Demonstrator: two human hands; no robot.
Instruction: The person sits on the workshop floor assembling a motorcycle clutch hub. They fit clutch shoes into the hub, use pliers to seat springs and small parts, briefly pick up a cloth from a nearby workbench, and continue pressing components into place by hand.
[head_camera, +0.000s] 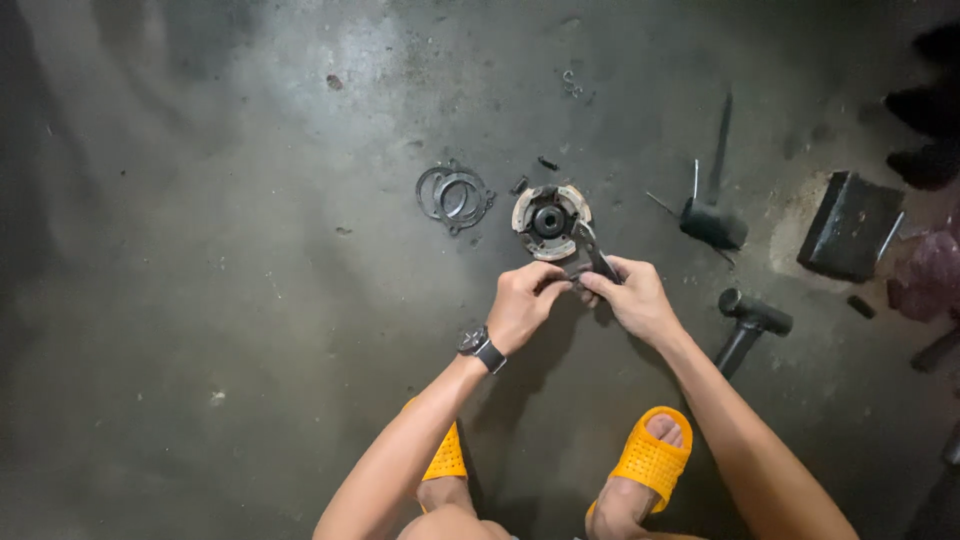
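A round metal clutch-like assembly (549, 221) with pale pads and a dark hub lies on the concrete floor. Just in front of it, my left hand (523, 303) and my right hand (634, 299) are pinched together on a small dark metal tool or part (592, 258) whose tip touches the assembly's near edge. I cannot tell exactly what the small piece is. A dark watch (481, 347) sits on my left wrist.
Thin metal rings (455, 196) lie left of the assembly. A hammer (713, 218) and a dark mallet (748, 324) lie to the right, beside a black block (850, 226). Small bits (547, 162) dot the floor. My feet in orange sandals (652, 458) are below.
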